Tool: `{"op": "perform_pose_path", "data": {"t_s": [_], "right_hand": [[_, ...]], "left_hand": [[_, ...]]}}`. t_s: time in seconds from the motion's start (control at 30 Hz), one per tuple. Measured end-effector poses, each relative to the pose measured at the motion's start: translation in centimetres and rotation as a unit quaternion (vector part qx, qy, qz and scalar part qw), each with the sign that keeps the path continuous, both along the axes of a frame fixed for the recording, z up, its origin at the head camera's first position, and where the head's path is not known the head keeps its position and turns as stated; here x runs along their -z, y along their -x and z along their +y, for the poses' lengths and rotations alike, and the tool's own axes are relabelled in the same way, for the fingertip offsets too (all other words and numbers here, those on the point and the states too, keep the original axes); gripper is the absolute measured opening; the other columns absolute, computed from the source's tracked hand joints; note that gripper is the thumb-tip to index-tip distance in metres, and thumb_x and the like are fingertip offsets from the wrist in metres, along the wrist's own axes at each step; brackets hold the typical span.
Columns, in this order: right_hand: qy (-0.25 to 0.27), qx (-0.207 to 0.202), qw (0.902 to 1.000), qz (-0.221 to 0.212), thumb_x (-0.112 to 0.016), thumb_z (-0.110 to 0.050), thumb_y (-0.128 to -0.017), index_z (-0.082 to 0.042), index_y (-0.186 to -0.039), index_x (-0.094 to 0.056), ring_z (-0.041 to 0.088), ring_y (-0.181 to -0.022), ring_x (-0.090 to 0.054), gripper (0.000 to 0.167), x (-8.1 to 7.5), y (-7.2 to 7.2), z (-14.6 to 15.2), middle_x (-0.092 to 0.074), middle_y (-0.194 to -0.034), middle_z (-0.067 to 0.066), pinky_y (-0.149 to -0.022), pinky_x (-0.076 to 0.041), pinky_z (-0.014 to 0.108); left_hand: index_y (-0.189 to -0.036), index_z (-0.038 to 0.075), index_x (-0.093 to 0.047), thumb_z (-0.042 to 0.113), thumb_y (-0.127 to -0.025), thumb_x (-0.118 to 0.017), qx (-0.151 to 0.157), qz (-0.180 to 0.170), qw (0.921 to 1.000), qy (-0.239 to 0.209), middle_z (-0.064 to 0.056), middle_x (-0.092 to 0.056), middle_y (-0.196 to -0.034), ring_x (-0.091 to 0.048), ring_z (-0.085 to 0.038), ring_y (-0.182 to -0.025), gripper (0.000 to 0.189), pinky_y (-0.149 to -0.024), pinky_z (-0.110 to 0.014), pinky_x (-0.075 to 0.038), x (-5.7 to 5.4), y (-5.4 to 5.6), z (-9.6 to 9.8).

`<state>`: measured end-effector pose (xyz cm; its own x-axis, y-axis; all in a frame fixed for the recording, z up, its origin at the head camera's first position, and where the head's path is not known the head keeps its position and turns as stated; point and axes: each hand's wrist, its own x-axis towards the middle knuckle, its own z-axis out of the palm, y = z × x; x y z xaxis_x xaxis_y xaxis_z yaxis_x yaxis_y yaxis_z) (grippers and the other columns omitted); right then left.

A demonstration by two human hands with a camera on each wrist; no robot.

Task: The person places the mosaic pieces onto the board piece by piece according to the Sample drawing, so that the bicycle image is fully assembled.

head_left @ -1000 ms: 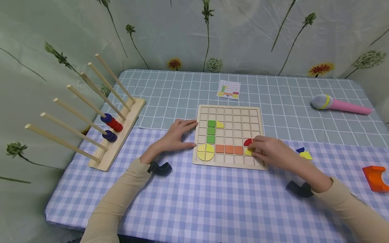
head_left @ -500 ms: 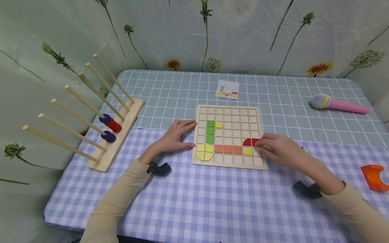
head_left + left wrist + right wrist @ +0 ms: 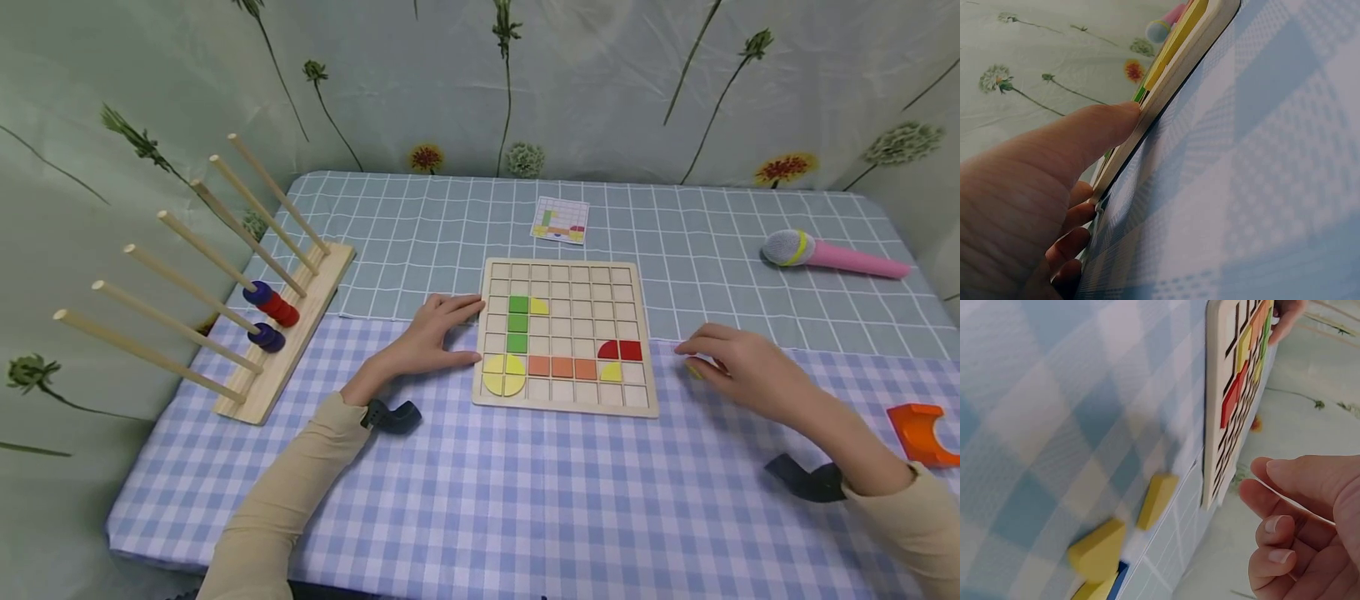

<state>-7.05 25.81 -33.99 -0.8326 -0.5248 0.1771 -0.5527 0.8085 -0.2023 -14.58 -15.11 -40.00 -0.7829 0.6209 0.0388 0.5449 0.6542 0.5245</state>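
Observation:
A square wooden grid board (image 3: 562,407) lies on the table. Three green squares (image 3: 517,323) form a column on it, with a yellow quarter-round (image 3: 538,307) beside the top one. Lower down are a yellow circle (image 3: 504,375) of quarter pieces, three orange squares (image 3: 562,367), another yellow quarter-round (image 3: 611,372), a red quarter-round (image 3: 608,350) and a red square (image 3: 631,350). My left hand (image 3: 429,337) rests thumb and fingertips against the board's left edge. Right of the board, my right hand (image 3: 750,371) hovers with loosely bent fingers, nothing visible between them, above loose yellow pieces (image 3: 1099,551) and a blue piece (image 3: 1121,576).
A printed pattern card (image 3: 560,220) lies behind the board. On the left stands a wooden peg rack (image 3: 322,292) with red and dark blue rings. A pink toy microphone (image 3: 855,260) lies at back right, and an orange curved block (image 3: 921,435) sits near the right edge.
My right hand has left the board and moved right, over the loose pieces. The red square now lies beside the red quarter-round. My left hand stays at the board's edge.

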Motion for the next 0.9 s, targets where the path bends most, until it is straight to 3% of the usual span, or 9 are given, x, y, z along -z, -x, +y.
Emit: {"op": "perform_pose_path", "data": {"t_s": [0.4, 0.7, 0.9], "right_hand": [[-0.027, 0.031, 0.9985, -0.035, -0.074, -0.003, -0.073, -0.006, -0.093, -0.072, 0.011, -0.07, -0.054, 0.02, 0.7, -0.1, 1.7, -0.068, -0.089, 0.006, -0.058, -0.047, 0.029], [-0.042, 0.069, 0.992, -0.097, -0.072, -0.008, -0.077, -0.005, -0.096, -0.072, 0.022, -0.082, -0.061, 0.019, 1.2, -0.1, 1.7, -0.068, -0.095, 0.011, -0.072, -0.052, 0.043], [-0.044, 0.078, 0.9893, -0.115, -0.073, -0.009, -0.077, -0.003, -0.099, -0.071, 0.022, -0.082, -0.061, 0.022, 1.5, 0.0, 1.7, -0.068, -0.095, 0.012, -0.073, -0.051, 0.043]], "left_hand": [[-0.146, 0.015, -0.035, 0.04, -0.079, -0.071, -0.001, -0.001, 1.0, 0.001, -0.006, -0.035, -0.152, -0.034, -0.027, -0.123, 0.081, -0.1, -0.047, -0.029, 0.1, 0.1, 0.0], [-0.146, 0.014, -0.034, 0.039, -0.08, -0.071, 0.0, -0.002, 1.0, -0.001, -0.006, -0.034, -0.152, -0.034, -0.027, -0.122, 0.079, -0.099, -0.047, -0.029, 0.2, 0.0, -0.1], [-0.146, 0.014, -0.035, 0.039, -0.08, -0.071, 0.001, -0.002, 1.0, -0.004, -0.006, -0.034, -0.152, -0.034, -0.027, -0.122, 0.079, -0.099, -0.047, -0.029, 0.1, 0.0, 0.0]]}}
